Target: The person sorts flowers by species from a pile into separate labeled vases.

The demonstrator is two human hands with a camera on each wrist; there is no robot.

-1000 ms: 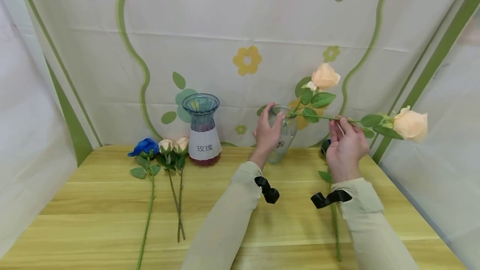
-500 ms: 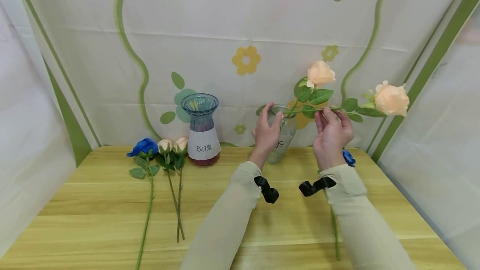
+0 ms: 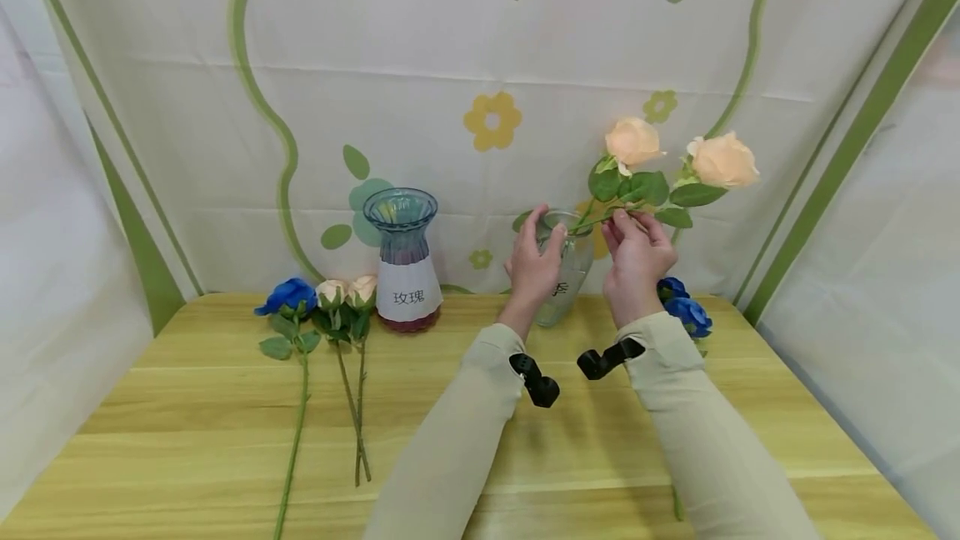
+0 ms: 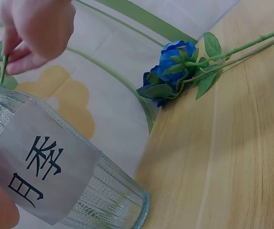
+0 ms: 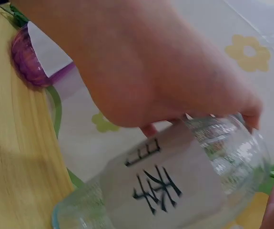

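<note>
Rose (image 3: 723, 161) pinched in the right hand (image 3: 641, 261) seems light, best held by its bendy stem (image 4: 4, 69), while left of that pinch the left hand (image 3: 534, 269) grips a likely fragile glass vase (image 3: 576, 258).

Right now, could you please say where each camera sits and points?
On the head: faces forward and down at the table; left hand, right hand and forearms show.
On the left wrist: faces the clear glass vase and blue flowers; both hands partly show.
On the right wrist: faces the vase; left hand large, right hand at edge.
Both wrist views show this vase.
</note>
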